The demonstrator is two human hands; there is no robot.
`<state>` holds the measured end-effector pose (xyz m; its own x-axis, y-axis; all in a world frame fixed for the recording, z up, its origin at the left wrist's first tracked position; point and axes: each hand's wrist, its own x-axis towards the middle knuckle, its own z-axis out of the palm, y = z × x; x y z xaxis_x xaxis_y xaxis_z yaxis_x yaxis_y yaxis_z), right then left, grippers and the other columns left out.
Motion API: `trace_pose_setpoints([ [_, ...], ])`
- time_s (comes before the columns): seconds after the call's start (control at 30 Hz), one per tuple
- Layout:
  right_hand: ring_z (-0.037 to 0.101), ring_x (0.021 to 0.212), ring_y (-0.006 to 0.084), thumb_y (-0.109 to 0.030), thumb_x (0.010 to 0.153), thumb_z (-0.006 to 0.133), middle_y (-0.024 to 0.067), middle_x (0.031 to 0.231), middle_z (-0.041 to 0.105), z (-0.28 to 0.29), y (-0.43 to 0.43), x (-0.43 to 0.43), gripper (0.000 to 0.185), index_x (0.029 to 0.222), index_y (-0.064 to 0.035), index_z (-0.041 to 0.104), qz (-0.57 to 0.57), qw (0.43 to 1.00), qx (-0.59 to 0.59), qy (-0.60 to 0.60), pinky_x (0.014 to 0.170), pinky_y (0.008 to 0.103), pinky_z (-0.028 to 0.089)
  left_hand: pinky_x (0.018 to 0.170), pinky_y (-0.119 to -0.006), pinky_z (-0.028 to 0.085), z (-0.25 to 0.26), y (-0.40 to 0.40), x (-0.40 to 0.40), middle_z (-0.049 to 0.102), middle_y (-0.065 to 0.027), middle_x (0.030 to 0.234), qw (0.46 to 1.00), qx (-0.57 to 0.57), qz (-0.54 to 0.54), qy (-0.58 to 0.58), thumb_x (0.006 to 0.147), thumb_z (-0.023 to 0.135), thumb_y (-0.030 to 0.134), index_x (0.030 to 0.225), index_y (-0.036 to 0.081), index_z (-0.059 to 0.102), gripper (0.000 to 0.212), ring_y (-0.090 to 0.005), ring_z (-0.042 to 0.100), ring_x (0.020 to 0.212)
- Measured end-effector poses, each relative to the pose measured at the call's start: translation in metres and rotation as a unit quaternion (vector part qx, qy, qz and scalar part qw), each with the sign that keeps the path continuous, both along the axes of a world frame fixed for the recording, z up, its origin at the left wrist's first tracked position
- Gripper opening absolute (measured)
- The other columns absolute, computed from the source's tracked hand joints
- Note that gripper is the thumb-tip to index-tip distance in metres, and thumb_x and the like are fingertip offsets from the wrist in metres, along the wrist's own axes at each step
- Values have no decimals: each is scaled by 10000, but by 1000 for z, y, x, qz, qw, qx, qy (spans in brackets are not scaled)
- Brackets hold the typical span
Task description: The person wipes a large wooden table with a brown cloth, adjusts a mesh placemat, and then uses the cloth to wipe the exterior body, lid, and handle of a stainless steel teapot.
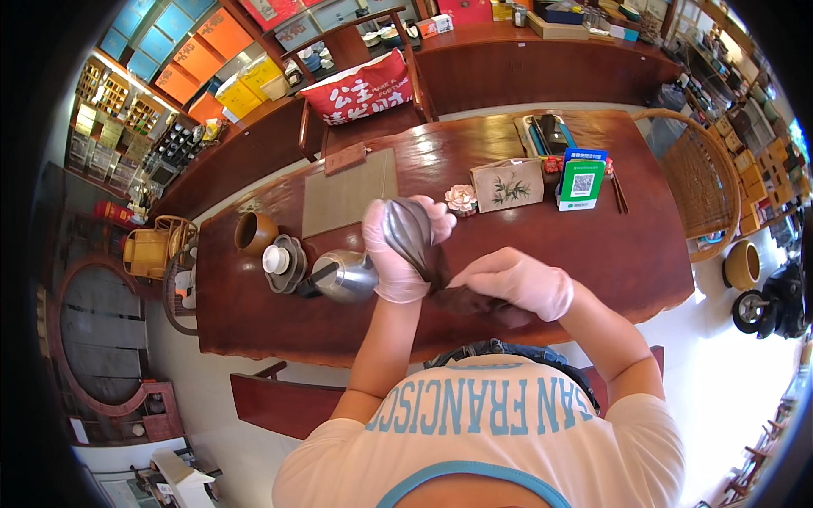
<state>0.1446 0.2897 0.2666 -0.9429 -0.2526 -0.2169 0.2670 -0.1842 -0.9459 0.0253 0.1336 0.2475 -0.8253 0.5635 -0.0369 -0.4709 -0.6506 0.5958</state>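
Note:
My left hand [400,254], in a thin translucent glove, is raised over the wooden table [571,267] and holds a grey, ridged, shiny object [406,227], whose exact kind I cannot tell. A dark brown cloth [473,303] touches the lower end of that object and hangs below it. My right hand [517,282], gloved too, pinches the cloth to the right of my left hand. Just left of my left hand stands a metal kettle [348,276] with a black handle. Beside it a white lidded cup [275,259] rests on a scalloped grey dish [295,270].
A brown bowl [256,233] stands at the table's left. Behind my hands lie a grey-green mat [349,190], a pink flower ornament [461,198], a beige cloth pouch [508,185] and a green stand with a printed code [579,185]. A wicker chair [705,184] is at the right end.

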Motion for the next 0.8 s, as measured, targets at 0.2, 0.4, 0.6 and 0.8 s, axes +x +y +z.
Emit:
trace_pose_setpoints([
  [0.2, 604, 963, 329, -341, 918, 513, 171, 996, 625, 13, 20, -10, 380, 1050, 7, 591, -262, 937, -206, 107, 812, 410, 491, 682, -341, 553, 30, 7, 9, 663, -110, 819, 997, -50, 31, 50, 866, 422, 740, 899, 1, 628, 768, -270, 649, 712],
  [0.4, 298, 1365, 396, -690, 831, 423, 205, 1399, 461, 5, -46, -45, 918, 1334, 77, 467, -155, 639, 627, 418, 1100, 621, 107, 1057, -420, 396, 14, 26, 24, 568, -74, 1265, 992, 116, 20, -40, 931, 406, 648, 1267, 87, 525, 665, -249, 536, 1162],
  [0.6, 487, 1119, 325, -398, 733, 703, 157, 1060, 586, -5, -55, -25, 565, 1061, 47, 586, -121, 691, 537, 469, 1109, 490, 274, 814, -439, 544, 4, -5, 4, 671, -142, 1078, 987, 99, -124, -26, 955, 490, 501, 1090, 27, 618, 509, -319, 642, 889],
  [0.8, 554, 924, 295, -147, 734, 706, 117, 903, 580, -25, -51, -18, 248, 928, -22, 617, -154, 742, 452, 470, 948, 434, 434, 691, -381, 517, -2, 0, 4, 601, -84, 912, 996, 7, -63, -68, 905, 544, 488, 964, 29, 605, 467, -256, 583, 745],
])
